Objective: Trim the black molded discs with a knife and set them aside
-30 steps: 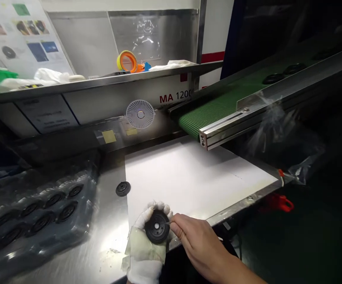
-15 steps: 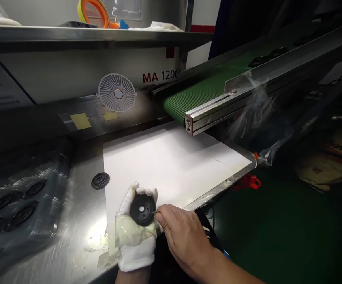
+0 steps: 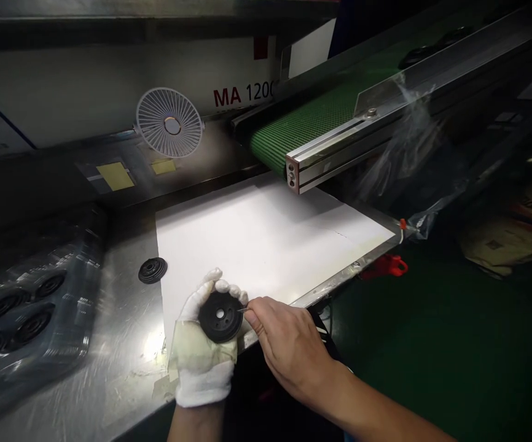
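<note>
My left hand, in a white glove with a pale yellowish cover over the palm, is closed around a black round wheel-like part. The part has a pale centre hole and smaller holes around it. Between the thumb and forefinger of my bare right hand is a small thin metal blade, whose tip reaches the part's right rim. Most of the blade is hidden by my fingers. Another black ridged round part lies on the metal table, left of the white sheet.
A clear plastic tray with several black round parts stands at the left on the metal table. Beyond the sheet are a small fan and a green conveyor belt. A red-handled thing hangs by the table's right edge.
The view has tipped down and shifted slightly. My left hand has turned the black part a little, and the blade tip now lies a bit over its right rim. Both hands keep their hold.
</note>
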A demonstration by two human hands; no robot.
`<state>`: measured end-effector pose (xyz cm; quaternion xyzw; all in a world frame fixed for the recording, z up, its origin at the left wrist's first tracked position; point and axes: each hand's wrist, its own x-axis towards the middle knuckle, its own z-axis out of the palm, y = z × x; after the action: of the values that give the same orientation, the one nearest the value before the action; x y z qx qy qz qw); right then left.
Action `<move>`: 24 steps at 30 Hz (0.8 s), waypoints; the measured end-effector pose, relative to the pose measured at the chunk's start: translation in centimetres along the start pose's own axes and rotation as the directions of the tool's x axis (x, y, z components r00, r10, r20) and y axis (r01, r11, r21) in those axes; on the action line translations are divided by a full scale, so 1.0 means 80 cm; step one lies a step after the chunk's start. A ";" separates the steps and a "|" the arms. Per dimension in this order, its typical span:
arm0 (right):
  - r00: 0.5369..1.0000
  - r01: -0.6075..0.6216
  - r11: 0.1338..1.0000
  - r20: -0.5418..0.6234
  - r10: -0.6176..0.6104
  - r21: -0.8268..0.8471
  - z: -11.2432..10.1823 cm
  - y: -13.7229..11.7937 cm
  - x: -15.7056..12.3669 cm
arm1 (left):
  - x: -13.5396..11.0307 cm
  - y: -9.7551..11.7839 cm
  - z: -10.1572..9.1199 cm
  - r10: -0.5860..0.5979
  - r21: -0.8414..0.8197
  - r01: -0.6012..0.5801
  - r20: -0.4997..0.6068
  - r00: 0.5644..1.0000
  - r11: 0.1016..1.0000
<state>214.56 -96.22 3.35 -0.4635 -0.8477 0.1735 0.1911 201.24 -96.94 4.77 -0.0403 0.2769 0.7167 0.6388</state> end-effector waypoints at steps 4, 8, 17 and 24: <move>1.000 0.011 1.000 -0.002 -0.011 -0.009 0.014 -0.005 -0.004 | 0.013 -0.006 0.008 0.026 -0.088 -0.036 -0.113 0.993 0.996; 0.999 0.037 0.999 -0.015 -0.037 -0.008 0.022 -0.014 -0.008 | 0.019 -0.010 0.005 0.169 -0.077 -0.181 -0.139 0.976 0.981; 0.999 -0.024 1.000 0.028 0.023 0.012 0.005 0.001 -0.001 | 0.005 -0.005 0.002 0.068 0.013 -0.067 -0.072 0.995 0.998; 0.999 0.037 0.999 -0.025 -0.038 -0.026 0.025 -0.011 -0.007 | 0.021 -0.014 0.003 0.198 -0.068 -0.210 -0.148 0.969 0.975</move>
<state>213.20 -97.41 1.92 -0.4522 -0.8558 0.1532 0.1991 202.09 -95.31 3.90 -0.0882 0.2937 0.7848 0.5385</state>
